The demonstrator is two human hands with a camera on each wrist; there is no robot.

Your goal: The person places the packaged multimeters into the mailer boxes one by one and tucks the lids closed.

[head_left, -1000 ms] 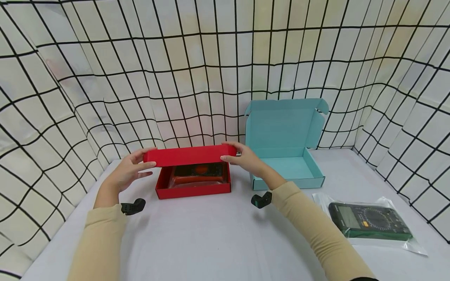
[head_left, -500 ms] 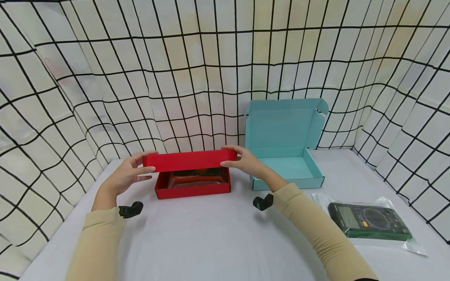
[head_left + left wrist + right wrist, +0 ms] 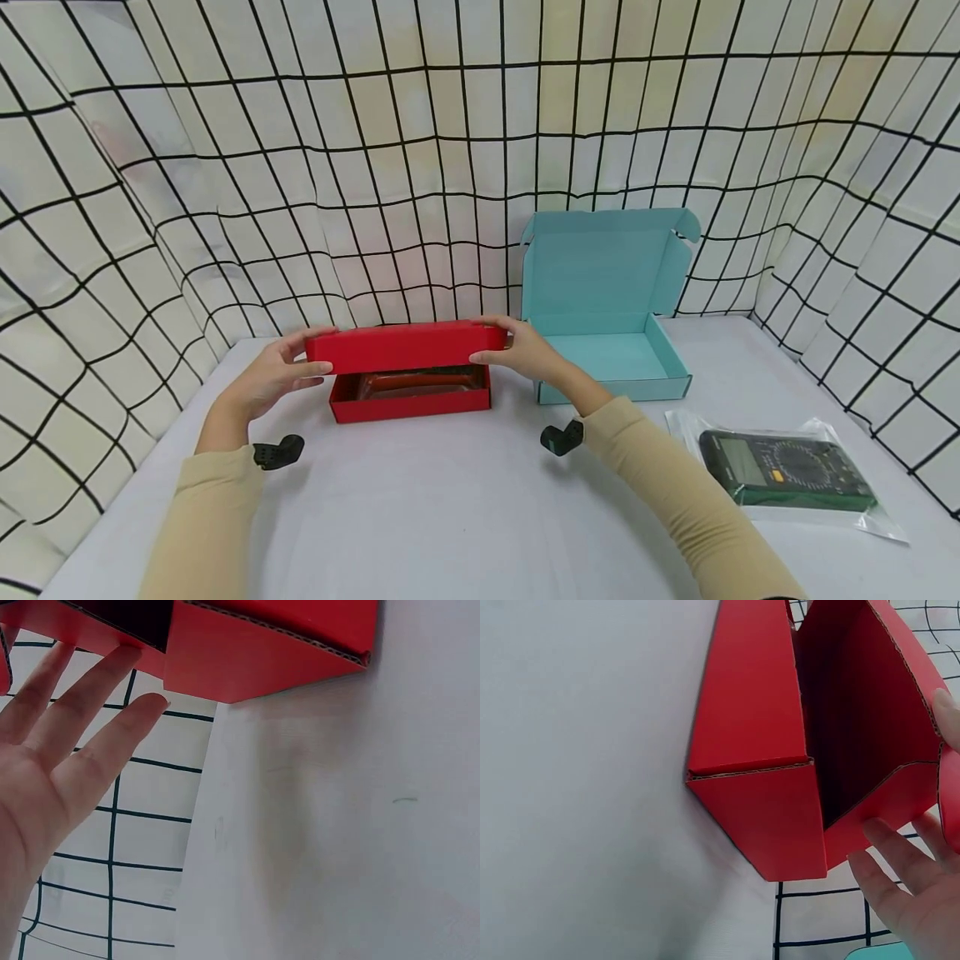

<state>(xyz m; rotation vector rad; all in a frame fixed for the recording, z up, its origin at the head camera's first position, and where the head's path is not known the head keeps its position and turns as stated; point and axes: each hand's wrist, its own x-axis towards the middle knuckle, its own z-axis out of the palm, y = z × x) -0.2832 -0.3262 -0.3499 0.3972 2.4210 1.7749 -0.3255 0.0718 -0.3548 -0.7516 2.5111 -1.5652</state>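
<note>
A red cardboard box (image 3: 412, 408) stands on the white table left of the middle, its hinged lid (image 3: 408, 350) tipped partway down over the front. My left hand (image 3: 266, 375) holds the lid's left end, thumb on the front flap. In the left wrist view its fingers (image 3: 86, 697) reach along the side flap. At the other end my right hand (image 3: 525, 354) grips the lid, with a thumb (image 3: 949, 720) at the front flap and fingers beneath the side flap. Through the gap shows the orange-red edge of a plastic-bagged device (image 3: 423, 381); the lid hides most of it.
A light-blue cardboard box (image 3: 615, 390) stands open right of the red one, its lid upright. Toward the front right lies a green-edged multimeter (image 3: 787, 471) in a clear bag. White walls with a black grid (image 3: 450, 198) enclose the table's back and sides.
Both hands have brought the red lid lower and nearer the front, narrowing the gap. Less of the bagged device shows; its dark face with an orange spot is now covered.
</note>
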